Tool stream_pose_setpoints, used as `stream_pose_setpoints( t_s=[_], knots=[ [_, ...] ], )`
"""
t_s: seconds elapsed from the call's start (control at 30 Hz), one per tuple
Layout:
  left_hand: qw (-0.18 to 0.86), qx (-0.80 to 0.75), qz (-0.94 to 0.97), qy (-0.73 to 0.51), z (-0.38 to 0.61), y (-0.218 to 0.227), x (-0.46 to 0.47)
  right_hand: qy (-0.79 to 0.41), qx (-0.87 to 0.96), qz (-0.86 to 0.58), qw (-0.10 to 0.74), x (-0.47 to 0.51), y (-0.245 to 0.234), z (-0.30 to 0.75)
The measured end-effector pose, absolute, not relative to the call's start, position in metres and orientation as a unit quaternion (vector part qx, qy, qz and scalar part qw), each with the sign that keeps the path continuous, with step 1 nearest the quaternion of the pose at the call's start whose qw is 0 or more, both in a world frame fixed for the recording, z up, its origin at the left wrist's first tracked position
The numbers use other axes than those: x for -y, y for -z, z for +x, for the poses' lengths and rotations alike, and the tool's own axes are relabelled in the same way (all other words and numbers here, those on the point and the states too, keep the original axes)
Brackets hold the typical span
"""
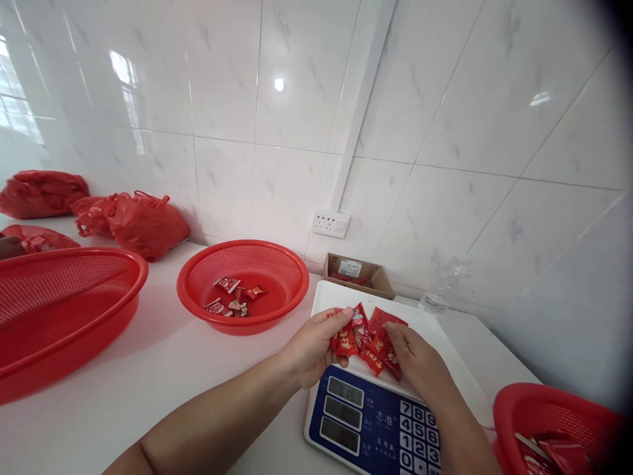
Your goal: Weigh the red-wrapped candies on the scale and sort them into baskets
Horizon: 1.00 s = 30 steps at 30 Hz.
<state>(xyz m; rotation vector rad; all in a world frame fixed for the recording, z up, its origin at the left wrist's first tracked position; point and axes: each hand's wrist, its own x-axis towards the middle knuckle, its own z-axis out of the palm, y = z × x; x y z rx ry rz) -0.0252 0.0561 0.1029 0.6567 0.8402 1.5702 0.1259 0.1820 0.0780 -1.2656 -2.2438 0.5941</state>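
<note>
Several small red wrapped sweets (363,335) lie bunched between my two hands, above the white pan (445,336) of a digital scale. Closed around part of the bunch is my left hand (312,348), its thumb on top of the wrappers. My right hand (420,361) pinches a flat red packet (382,318) at the bunch's right side; its lower fingers are partly hidden. Below them sits the scale's blue panel (380,422), with number keys and three displays; the top one reads roughly 0.15, its last digit unclear.
A round red basket (291,290) holds several sweets. A bigger red basket (74,353) stands left, and another (514,396) with packets at lower right. Behind the scale are a cardboard box (380,280) and a clear plastic bottle (440,290). Red bags (148,224) rest by the wall.
</note>
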Motion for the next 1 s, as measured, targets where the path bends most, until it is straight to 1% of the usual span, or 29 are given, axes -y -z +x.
stream_pose_setpoints(
  t_s=[0.27, 0.43, 0.57, 0.63, 0.7, 0.8, 0.9, 0.97, 1.0],
  knots=[
    [0.583, -0.359, 0.279, -0.673, -0.026, -0.103, -0.057, -0.184, 0.796, -0.513, 0.261, -0.183, -0.082, 0.134],
    [0.583, -0.36, 0.285, -0.67, -0.026, -0.103, -0.056, -0.206, 0.794, -0.51, 0.259, -0.185, -0.079, 0.135],
    [0.577, -0.366, 0.286, -0.672, -0.026, -0.104, -0.056, -0.214, 0.787, -0.5, 0.291, -0.176, -0.086, 0.132],
    [0.569, -0.375, 0.298, -0.669, -0.025, -0.104, -0.056, -0.268, 0.784, -0.456, 0.326, -0.165, -0.094, 0.129],
    [0.552, -0.387, 0.327, -0.662, -0.025, -0.104, -0.055, -0.357, 0.777, -0.391, 0.341, -0.152, -0.101, 0.127],
    [0.521, -0.406, 0.392, -0.64, -0.024, -0.103, -0.053, -0.458, 0.777, -0.302, 0.308, -0.133, -0.109, 0.121],
    [0.505, -0.424, 0.434, -0.615, -0.021, -0.102, -0.051, -0.487, 0.783, -0.258, 0.289, -0.121, -0.109, 0.113],
    [0.492, -0.429, 0.435, -0.62, -0.019, -0.102, -0.051, -0.51, 0.753, -0.257, 0.328, -0.118, -0.107, 0.105],
    [0.478, -0.431, 0.43, -0.633, -0.018, -0.103, -0.052, -0.537, 0.714, -0.256, 0.369, -0.117, -0.105, 0.101]
  ],
)
